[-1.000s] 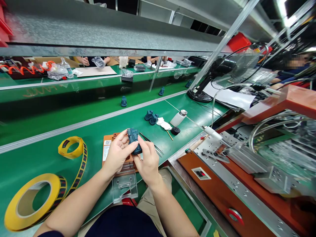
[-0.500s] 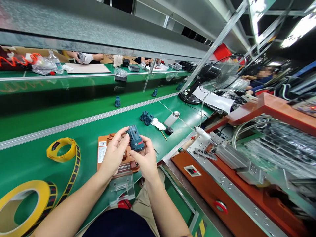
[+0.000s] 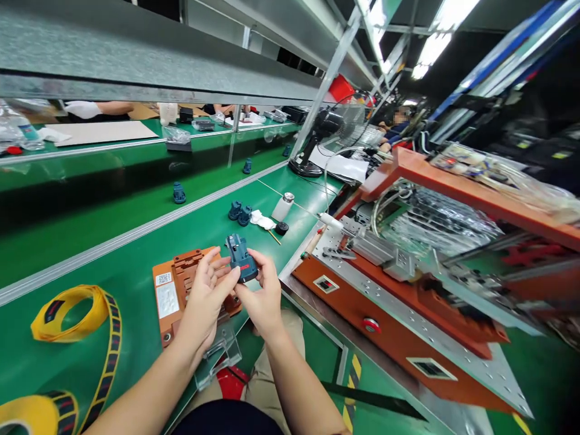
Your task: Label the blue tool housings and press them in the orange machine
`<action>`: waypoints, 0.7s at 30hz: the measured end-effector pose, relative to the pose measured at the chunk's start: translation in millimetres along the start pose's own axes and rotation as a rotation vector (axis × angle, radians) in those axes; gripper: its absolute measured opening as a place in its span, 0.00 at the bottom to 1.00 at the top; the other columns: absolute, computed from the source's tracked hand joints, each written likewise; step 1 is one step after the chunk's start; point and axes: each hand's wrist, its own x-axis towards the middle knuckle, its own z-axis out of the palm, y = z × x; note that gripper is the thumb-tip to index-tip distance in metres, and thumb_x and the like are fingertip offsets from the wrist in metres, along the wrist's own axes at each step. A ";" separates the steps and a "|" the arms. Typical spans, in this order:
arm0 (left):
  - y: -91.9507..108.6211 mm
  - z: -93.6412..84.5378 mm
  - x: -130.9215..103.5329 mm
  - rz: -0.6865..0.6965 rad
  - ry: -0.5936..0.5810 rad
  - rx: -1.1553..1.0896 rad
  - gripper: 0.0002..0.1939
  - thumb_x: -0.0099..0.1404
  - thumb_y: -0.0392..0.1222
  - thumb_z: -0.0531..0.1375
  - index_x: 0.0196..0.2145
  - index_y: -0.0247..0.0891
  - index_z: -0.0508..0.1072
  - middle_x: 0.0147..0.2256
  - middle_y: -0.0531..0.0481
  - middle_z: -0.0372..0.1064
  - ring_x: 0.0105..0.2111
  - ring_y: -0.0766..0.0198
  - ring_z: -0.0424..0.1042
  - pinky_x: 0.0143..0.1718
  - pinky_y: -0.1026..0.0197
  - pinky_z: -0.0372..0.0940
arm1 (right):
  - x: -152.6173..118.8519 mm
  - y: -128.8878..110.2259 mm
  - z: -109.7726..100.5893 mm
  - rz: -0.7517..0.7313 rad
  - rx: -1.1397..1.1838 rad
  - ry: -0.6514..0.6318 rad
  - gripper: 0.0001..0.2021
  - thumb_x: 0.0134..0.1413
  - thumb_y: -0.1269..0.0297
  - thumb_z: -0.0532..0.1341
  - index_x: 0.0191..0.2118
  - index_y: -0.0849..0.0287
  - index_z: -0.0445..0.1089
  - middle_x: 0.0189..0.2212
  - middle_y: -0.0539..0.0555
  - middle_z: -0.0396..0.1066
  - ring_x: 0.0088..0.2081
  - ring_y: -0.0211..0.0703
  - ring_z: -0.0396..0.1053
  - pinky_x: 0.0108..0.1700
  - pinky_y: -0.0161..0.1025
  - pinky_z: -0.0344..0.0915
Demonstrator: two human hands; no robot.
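A dark blue plastic battery pack [image 3: 241,257] with a red label is held upright in front of me. My right hand [image 3: 261,296] grips its right side and lower edge between thumb and fingers. At its left, my left hand [image 3: 209,299] has loosely curled fingers, with the thumb pressed against the pack near the label. Under and behind my left hand lies an orange-brown fixture [image 3: 183,266] with a QR sticker, partly covered. Two similar blue parts [image 3: 240,212] stand beyond the pack on the green bench.
Yellow label rolls [image 3: 72,314] lie at left, their strip trailing over the bench. A white bottle [image 3: 283,206], a cloth [image 3: 261,220] and a black cap [image 3: 281,228] stand ahead. An orange machine [image 3: 344,296] borders the right. More blue parts [image 3: 179,193] sit on the far green strip, near a fan [image 3: 312,142].
My view has swung right, so things shift leftward. The battery pack stays in my hands; my left fingers have come off its upper left side, and its label faces me more.
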 end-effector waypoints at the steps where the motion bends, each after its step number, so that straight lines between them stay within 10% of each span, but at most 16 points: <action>1: -1.1 1.9 -2.1 -0.038 -0.030 -0.008 0.38 0.55 0.54 0.72 0.59 0.41 0.66 0.54 0.40 0.70 0.53 0.55 0.73 0.50 0.57 0.69 | -2.2 -0.9 -5.7 -0.072 -0.096 0.027 0.26 0.52 0.69 0.64 0.58 0.53 0.65 0.49 0.57 0.69 0.49 0.50 0.70 0.49 0.46 0.73; 7: -4.2 13.8 -26.0 -0.233 -0.200 -0.055 0.33 0.50 0.51 0.75 0.52 0.38 0.75 0.49 0.44 0.77 0.48 0.55 0.76 0.46 0.61 0.73 | -23.1 -9.5 -41.5 -0.317 -0.504 -0.047 0.29 0.58 0.70 0.59 0.65 0.53 0.60 0.47 0.59 0.67 0.48 0.51 0.68 0.50 0.47 0.72; 12: -15.8 30.5 -37.0 -0.349 -0.225 0.012 0.29 0.49 0.48 0.75 0.49 0.41 0.79 0.50 0.47 0.78 0.49 0.51 0.78 0.39 0.63 0.77 | -36.2 -6.3 -83.0 -0.378 -0.645 -0.204 0.30 0.63 0.51 0.62 0.66 0.56 0.59 0.47 0.59 0.67 0.48 0.49 0.67 0.51 0.45 0.71; 21: -44.7 135.8 -36.3 -0.481 -0.468 0.143 0.30 0.48 0.45 0.77 0.50 0.42 0.78 0.48 0.44 0.78 0.47 0.49 0.79 0.47 0.53 0.76 | -61.4 0.4 -232.4 -0.267 -0.391 -0.053 0.33 0.59 0.49 0.66 0.65 0.54 0.60 0.50 0.59 0.70 0.50 0.47 0.70 0.52 0.44 0.71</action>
